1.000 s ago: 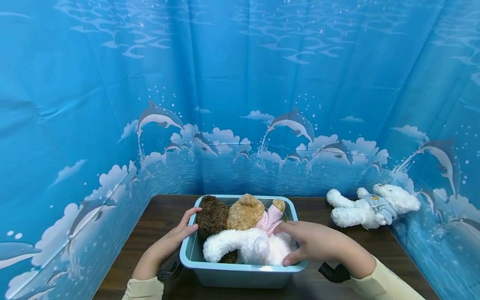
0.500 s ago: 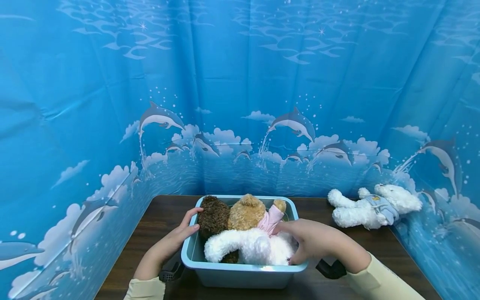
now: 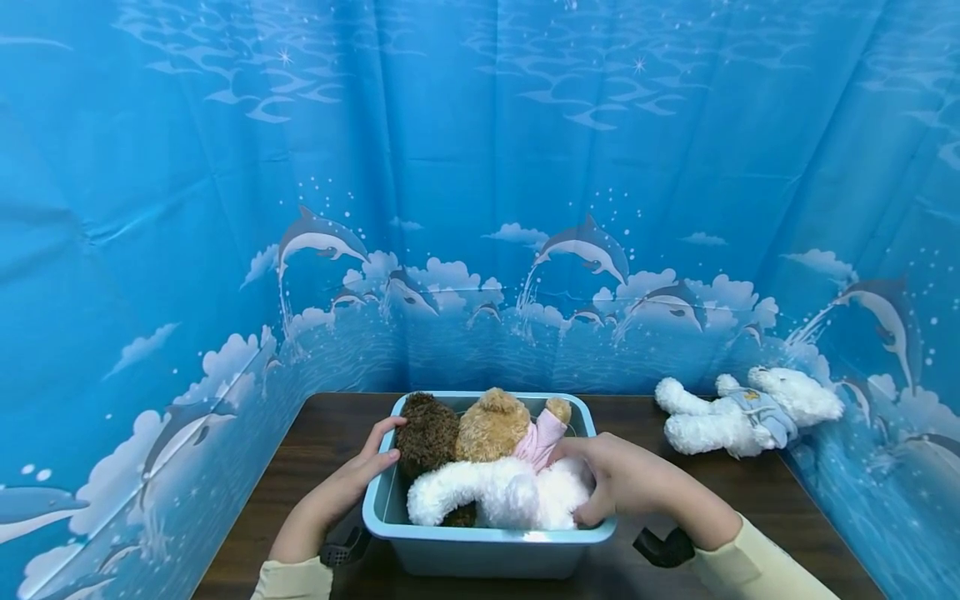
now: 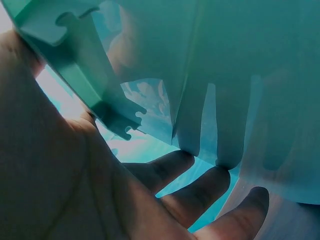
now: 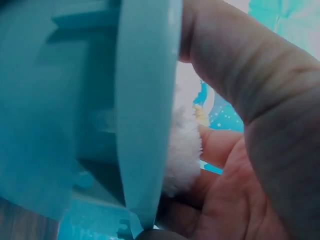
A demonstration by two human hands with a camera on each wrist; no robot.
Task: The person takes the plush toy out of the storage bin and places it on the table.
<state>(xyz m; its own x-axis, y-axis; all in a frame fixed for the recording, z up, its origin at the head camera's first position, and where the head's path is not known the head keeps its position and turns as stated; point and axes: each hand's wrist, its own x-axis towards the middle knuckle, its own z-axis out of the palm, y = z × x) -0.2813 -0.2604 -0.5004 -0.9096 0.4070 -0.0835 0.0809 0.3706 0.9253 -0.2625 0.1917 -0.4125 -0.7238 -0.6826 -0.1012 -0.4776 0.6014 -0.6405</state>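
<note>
Head view: white plush (image 3: 510,495) lies left to right.

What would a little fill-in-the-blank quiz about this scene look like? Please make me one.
1. The person's ____ hand touches the tub beside the dark brown plush head.
2. The plush fur at the person's other hand is ____.
3. The tan plush toy wears a sleeve that is ____.
4. Seen from the person's side, the plush toy in the light-blue top lies to the ____ of the tub.

Missing words: left; white; pink; right.
</note>
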